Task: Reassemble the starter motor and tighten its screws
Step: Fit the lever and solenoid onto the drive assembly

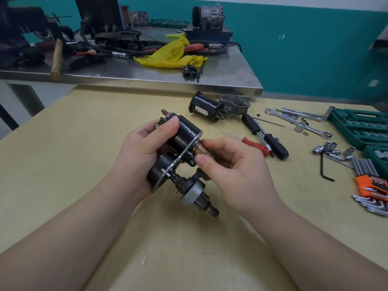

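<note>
We hold the half-built starter motor assembly (180, 156) in both hands above the near middle of the yellow table (84, 127).

Our left hand (144, 152) wraps the black solenoid (184, 131), thumb pressed on top; our right hand (226, 164) pinches the brass plunger (199, 149) between thumb and forefinger. The pinion gear (201, 201) points near and right. Farther off lie the black motor housing (206, 108) and, just right of it, what seems to be the aluminium nose casting (236, 102), with screwdrivers (262, 135) to its right.

Tan table (84, 127): motor housing (206, 106), screwdrivers (262, 136), wrenches (298, 122), sockets (331, 150), prob. hex keys (371, 194).
</note>
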